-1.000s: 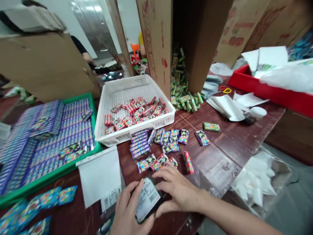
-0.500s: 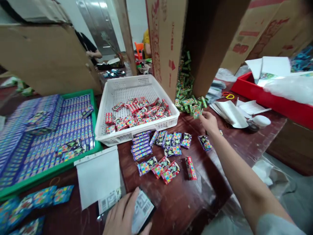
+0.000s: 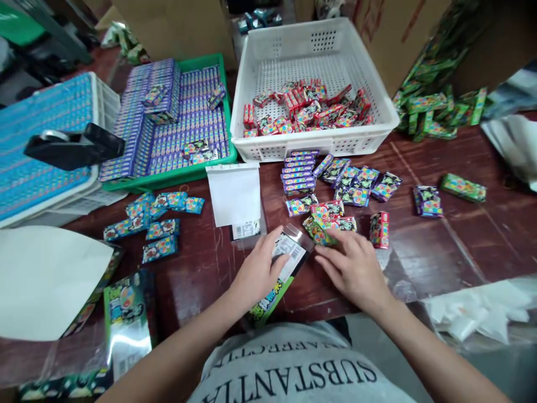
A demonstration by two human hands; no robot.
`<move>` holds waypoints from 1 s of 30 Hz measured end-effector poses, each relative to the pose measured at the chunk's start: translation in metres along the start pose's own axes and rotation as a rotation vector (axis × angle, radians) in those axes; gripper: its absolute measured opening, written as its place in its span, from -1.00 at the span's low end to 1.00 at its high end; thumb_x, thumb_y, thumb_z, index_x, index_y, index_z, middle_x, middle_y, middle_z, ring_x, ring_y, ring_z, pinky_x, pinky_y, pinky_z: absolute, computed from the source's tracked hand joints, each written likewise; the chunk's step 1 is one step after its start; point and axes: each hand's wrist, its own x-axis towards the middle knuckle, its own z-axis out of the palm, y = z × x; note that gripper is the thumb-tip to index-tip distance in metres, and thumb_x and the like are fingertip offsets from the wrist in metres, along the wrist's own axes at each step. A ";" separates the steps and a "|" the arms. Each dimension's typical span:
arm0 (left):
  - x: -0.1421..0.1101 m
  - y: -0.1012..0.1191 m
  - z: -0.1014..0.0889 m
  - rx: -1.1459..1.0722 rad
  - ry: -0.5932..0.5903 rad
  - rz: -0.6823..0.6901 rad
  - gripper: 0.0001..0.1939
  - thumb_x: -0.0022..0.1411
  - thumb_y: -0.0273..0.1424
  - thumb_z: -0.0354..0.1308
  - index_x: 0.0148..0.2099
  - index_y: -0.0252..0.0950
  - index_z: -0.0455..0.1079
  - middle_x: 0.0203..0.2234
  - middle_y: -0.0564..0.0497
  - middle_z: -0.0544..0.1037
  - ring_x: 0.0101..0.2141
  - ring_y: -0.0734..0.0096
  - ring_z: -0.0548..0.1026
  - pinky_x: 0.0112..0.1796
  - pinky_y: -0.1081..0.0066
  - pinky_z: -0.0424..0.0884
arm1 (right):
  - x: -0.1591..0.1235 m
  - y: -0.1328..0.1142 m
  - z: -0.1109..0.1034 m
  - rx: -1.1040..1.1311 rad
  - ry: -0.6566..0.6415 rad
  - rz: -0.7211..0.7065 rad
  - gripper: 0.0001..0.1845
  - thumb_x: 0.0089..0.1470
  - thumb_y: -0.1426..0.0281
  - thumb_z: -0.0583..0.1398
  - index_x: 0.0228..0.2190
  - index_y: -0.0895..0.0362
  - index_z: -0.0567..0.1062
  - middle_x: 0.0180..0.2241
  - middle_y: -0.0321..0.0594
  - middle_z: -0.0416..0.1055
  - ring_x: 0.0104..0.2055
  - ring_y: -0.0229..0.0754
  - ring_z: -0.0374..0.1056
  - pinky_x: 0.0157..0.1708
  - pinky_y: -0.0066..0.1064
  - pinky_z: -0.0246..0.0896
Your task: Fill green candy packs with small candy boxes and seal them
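Observation:
My left hand (image 3: 257, 270) grips a printed foil pouch (image 3: 280, 275) with a barcode label at the table's near edge. My right hand (image 3: 351, 266) sits just right of the pouch's mouth, fingers pressed on a green candy packet (image 3: 322, 230). Small candy packets lie in loose rows on the brown table (image 3: 453, 240) just beyond: purple ones (image 3: 298, 170), dark ones (image 3: 361, 184) and a red one (image 3: 380, 228). A white basket (image 3: 377, 131) behind them holds several red packets (image 3: 306, 106).
A green tray (image 3: 168, 180) of purple packets and a white tray of blue ones (image 3: 46, 134) stand at the left, with a black tape dispenser (image 3: 75, 146). White bag (image 3: 234, 193), blue packets (image 3: 155, 218), green packets (image 3: 436, 109), cardboard boxes behind, plastic bags (image 3: 474, 313) at right.
My right hand came back from the green pile at the far right to the pouch, with a green packet under its fingers. The view tilted downward and left.

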 end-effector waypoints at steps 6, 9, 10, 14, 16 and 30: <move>-0.005 -0.002 -0.002 -0.092 -0.020 0.017 -0.42 0.42 -0.33 0.08 0.42 -0.20 0.06 0.33 -0.19 0.29 0.28 0.11 0.33 0.27 -0.01 0.27 | 0.032 0.012 0.007 0.110 -0.028 0.189 -0.61 0.26 0.24 0.21 0.08 0.08 0.49 -0.14 -0.05 0.57 -0.13 0.13 0.44 -0.08 0.05 0.38; -0.009 -0.004 -0.008 -0.094 -0.033 0.012 -0.41 0.42 -0.31 0.09 0.41 -0.21 0.07 0.33 -0.17 0.30 0.29 0.14 0.33 0.28 0.02 0.26 | 0.047 0.018 -0.005 0.334 -0.134 0.189 -0.62 0.25 0.24 0.20 0.07 0.05 0.51 -0.12 -0.14 0.60 -0.16 0.00 0.50 -0.14 -0.11 0.44; -0.011 -0.007 -0.011 -0.094 -0.041 0.015 -0.41 0.41 -0.31 0.10 0.41 -0.20 0.08 0.34 -0.16 0.30 0.29 0.15 0.33 0.28 0.03 0.26 | 0.053 0.022 -0.014 0.395 -0.185 0.137 -0.63 0.27 0.23 0.19 0.06 0.03 0.52 -0.09 -0.16 0.59 -0.13 -0.03 0.51 -0.10 -0.14 0.44; -0.019 -0.017 -0.024 -0.098 -0.128 0.080 -0.39 0.38 -0.34 0.14 0.42 -0.11 0.10 0.33 -0.08 0.32 0.29 0.19 0.34 0.29 0.06 0.26 | 0.088 0.032 -0.052 0.336 -0.475 -0.268 -0.69 0.33 0.25 0.12 -0.02 -0.06 0.61 -0.15 -0.24 0.59 -0.06 -0.04 0.46 0.04 -0.09 0.33; -0.021 -0.019 -0.027 -0.097 -0.180 0.114 -0.38 0.37 -0.34 0.16 0.41 -0.10 0.13 0.33 -0.06 0.34 0.28 0.18 0.34 0.29 0.06 0.25 | 0.108 0.027 -0.060 0.296 -0.661 -0.426 -0.68 0.34 0.33 0.09 -0.09 -0.09 0.65 -0.24 -0.27 0.57 -0.15 -0.10 0.45 -0.04 -0.17 0.36; -0.039 -0.047 -0.039 -0.122 -0.053 -0.042 -0.37 0.33 -0.37 0.18 0.39 -0.02 0.17 0.32 -0.01 0.35 0.29 0.10 0.32 0.29 0.04 0.22 | 0.057 0.010 -0.001 0.248 -0.316 -0.381 -0.42 0.31 0.46 0.05 0.32 -0.02 0.22 0.27 -0.09 0.25 0.39 0.11 0.01 0.38 0.21 -0.14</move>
